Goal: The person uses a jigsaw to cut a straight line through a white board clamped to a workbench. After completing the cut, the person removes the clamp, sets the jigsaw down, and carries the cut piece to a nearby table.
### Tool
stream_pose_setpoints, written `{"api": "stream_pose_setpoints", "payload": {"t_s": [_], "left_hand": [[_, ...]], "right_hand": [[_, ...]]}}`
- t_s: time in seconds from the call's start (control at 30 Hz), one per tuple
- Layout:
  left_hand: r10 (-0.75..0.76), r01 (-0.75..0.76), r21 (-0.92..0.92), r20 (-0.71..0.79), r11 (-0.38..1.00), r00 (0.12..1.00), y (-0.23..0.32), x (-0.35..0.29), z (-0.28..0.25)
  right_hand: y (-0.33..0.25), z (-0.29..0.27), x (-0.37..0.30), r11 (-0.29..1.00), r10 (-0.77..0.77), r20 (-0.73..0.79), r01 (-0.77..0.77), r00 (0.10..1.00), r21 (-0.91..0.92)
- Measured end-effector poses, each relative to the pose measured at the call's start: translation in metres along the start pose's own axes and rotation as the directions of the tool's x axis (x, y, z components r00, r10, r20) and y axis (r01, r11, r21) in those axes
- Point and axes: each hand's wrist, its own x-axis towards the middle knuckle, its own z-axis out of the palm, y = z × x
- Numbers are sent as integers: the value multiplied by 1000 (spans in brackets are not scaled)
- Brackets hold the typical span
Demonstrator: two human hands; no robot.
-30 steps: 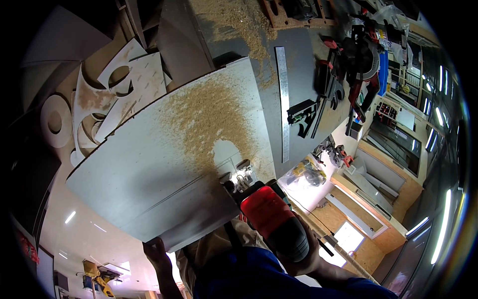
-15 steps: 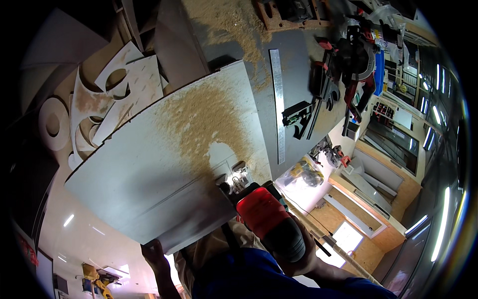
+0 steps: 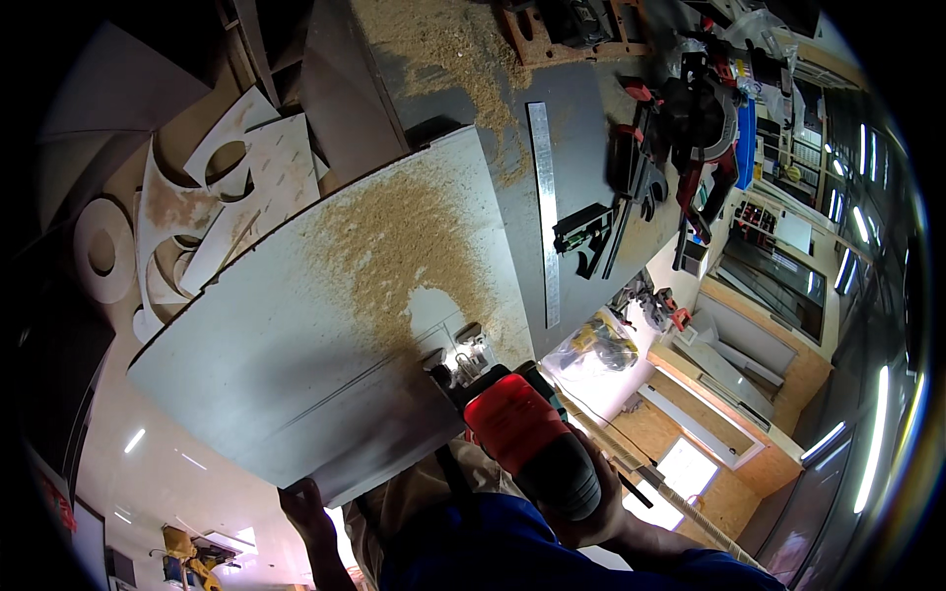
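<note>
My right hand is wrapped round a red and black jigsaw. The jigsaw's metal foot rests on a white board near its right edge, and a light shines on the spot at its front. A thin dark line runs across the board to the left of the foot. Sawdust lies thickly over the board's far half. At the board's near left corner, my left hand grips the edge, its fingers partly hidden. The blade itself cannot be made out.
Beyond the board, a grey worktop carries a metal ruler, a small green and black tool and clamps. Cut white offcuts and a ring lie at the left. A pale hose trails at the right.
The view has shifted slightly. The jigsaw and both hands keep nearly the same places on the board.
</note>
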Motion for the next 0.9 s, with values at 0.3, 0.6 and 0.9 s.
{"api": "stream_pose_setpoints", "payload": {"t_s": [0.3,0.6,0.9], "left_hand": [[24,-24,13,-31,1000,999,-1,-1,2],[15,-15,3,-25,1000,1000,-7,-1,-1],[19,-20,-29,-15,999,1000,2,0,2]], "right_hand": [[-1,0,4,999,-47,-4,47,999,13],[1,-1,2,997,-41,18,42,999,-63],[-2,-1,3,1000,8,13,-8,1000,16]]}}
